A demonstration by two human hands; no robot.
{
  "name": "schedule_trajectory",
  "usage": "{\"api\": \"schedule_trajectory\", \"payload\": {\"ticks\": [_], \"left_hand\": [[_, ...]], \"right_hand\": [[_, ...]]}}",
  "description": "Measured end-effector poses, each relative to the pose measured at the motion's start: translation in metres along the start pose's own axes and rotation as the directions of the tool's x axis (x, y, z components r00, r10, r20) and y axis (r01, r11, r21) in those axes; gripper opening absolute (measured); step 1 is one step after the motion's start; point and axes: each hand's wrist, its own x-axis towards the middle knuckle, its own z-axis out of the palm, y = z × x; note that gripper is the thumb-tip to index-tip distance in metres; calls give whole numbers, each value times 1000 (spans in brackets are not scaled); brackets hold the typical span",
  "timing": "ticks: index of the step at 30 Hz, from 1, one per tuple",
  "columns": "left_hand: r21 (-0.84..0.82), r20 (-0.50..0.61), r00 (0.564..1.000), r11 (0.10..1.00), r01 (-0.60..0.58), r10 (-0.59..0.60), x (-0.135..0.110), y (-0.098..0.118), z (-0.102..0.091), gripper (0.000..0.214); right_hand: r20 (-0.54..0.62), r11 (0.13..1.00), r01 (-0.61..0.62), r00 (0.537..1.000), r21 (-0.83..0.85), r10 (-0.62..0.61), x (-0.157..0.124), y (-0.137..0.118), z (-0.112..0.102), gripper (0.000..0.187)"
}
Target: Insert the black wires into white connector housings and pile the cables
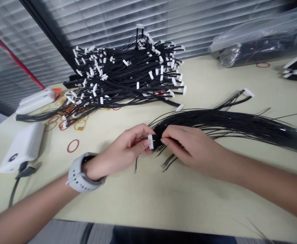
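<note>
Between the thumb and fingers of my left hand [135, 142] is a white connector [151, 141] with black wires running out to the right. My right hand [186, 142] pinches a black wire close to that connector; its fingertips hide the wire's end. Beneath and behind my right hand lies a long bundle of loose black wires [230, 123] that stretches to the right edge. Several stripped or crimped wire ends [165, 166] poke out below it. Another white connector [248, 92] tops a few wires above the bundle.
A big heap of black cables with white connectors [128, 74] sits at the back by the blinds. Red and yellow rubber bands [80, 123] are scattered left. A white corded device [23, 147] stands at the left, and plastic-wrapped bundles [252, 52] lie back right.
</note>
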Motion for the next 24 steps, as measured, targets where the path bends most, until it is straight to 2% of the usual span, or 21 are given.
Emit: {"api": "schedule_trajectory", "payload": {"ticks": [8,13,17,20,22,24], "left_hand": [[9,-5,1000,1000,6,-6,1,-4,2,8],[-5,0,1000,1000,-1,1,1,-5,2,7],[-20,-22,1000,1000,2,-2,1,-5,2,8],[-61,-46,998,998,33,-36,0,-3,2,8],[-65,-54,997,997,52,-56,-1,-1,2,9],[-69,-62,995,995,68,-73,-1,0,2,10]], "right_hand": [[-42,993,51,998,-103,-56,0,0,10,21],[-32,995,13,999,-102,-17,2,-2,12,22],[-19,994,22,1000,-110,-24,2,-2,3,19],[-89,982,106,989,-155,-121,1,-2,-13,16],[-34,976,185,981,-111,-190,-1,-1,-23,16],[137,980,197,972,-18,-192,-4,0,-28,12]]}}
